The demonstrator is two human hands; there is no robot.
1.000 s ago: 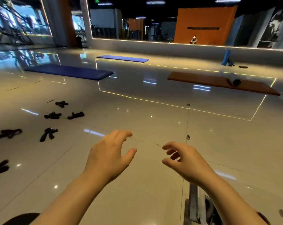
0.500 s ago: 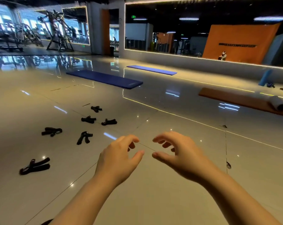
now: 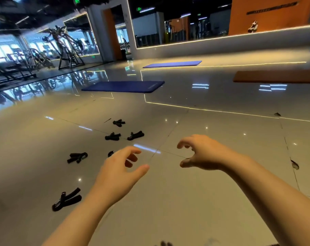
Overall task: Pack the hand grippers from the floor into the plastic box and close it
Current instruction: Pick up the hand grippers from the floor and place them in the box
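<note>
Several black hand grippers lie scattered on the glossy tiled floor left of centre. The nearest hand gripper (image 3: 66, 199) is at lower left, another (image 3: 77, 157) sits further out, two more (image 3: 112, 136) (image 3: 135, 135) lie side by side, and the farthest (image 3: 118, 122) is behind them. One more gripper (image 3: 111, 153) peeks out from behind my left hand (image 3: 117, 172). That hand hovers above the floor, fingers apart and empty. My right hand (image 3: 202, 153) is held out beside it, fingers curled apart, holding nothing. No plastic box is in view.
A dark blue mat (image 3: 124, 86) lies ahead, a second blue mat (image 3: 172, 64) farther back, and an orange mat (image 3: 275, 77) at right. Gym machines (image 3: 65, 45) stand at the far left. A chipped spot (image 3: 294, 165) marks the tile at right.
The view has swung left, bringing the hand grippers toward the centre. My hands have spread apart a little; both stay empty. The object at the bottom right of the oldest frame is out of view.
</note>
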